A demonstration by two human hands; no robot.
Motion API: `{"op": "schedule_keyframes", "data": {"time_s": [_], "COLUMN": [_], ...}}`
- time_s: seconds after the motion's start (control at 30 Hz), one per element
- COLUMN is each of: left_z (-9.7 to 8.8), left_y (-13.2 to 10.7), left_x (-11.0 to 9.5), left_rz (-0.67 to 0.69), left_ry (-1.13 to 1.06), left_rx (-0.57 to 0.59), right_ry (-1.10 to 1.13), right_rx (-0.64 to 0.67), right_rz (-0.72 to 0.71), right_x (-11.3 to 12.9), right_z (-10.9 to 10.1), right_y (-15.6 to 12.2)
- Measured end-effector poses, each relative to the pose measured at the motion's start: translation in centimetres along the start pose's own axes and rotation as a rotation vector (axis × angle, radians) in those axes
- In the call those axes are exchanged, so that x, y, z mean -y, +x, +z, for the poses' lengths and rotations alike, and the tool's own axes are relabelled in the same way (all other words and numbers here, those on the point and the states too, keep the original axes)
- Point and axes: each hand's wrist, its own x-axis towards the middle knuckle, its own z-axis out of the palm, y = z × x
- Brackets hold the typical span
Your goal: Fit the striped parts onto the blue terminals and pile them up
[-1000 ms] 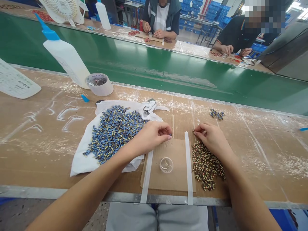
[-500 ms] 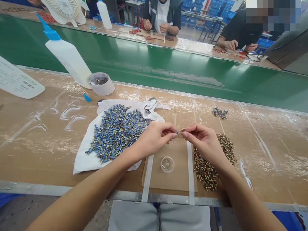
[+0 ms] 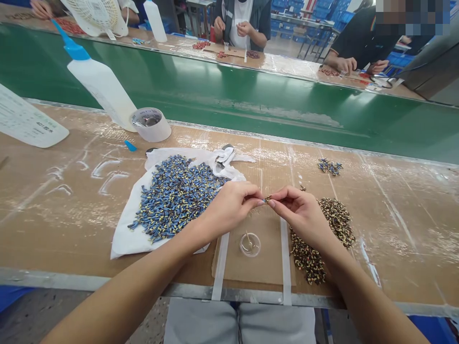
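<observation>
- Left hand (image 3: 237, 203) pinching small slim blue piece (image 3: 264, 200); right hand (image 3: 300, 210), small brown-yellow piece (image 3: 268, 198).
- Ends seemingly meeting above brown table (image 3: 412, 191), back from near edge; fingertip pinch probably for precision.

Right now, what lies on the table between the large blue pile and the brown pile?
In the head view, a cardboard sheet, with two tape strips and a clear cup on it, lies between the blue pile and the brown pile.

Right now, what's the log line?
left hand: blue piece in grip | right hand: brown piece in grip | grips: close together | clear cup: stick inside
</observation>
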Motion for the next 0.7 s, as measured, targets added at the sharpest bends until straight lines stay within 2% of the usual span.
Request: {"op": "schedule_keyframes", "data": {"time_s": [0.33, 0.47, 0.7], "left_z": [0.47, 0.41, 0.21], "left_y": [-0.08, -0.24, -0.32], "left_x": [0.24, 0.01, 0.01], "left_rz": [0.167, 0.226, 0.252], "left_ry": [0.174, 0.217, 0.289], "left_rx": [-0.065, -0.072, 0.012], "right_ry": [0.003, -0.018, -0.087], "right_rx": [0.023, 0.054, 0.126], "right_rz": [-0.03, -0.094, -0.134], "right_x": [-0.04, -0.08, -0.01], "right_z": [0.12, -0.14, -0.08], "right_y": [-0.32, -0.19, -0.16]}}
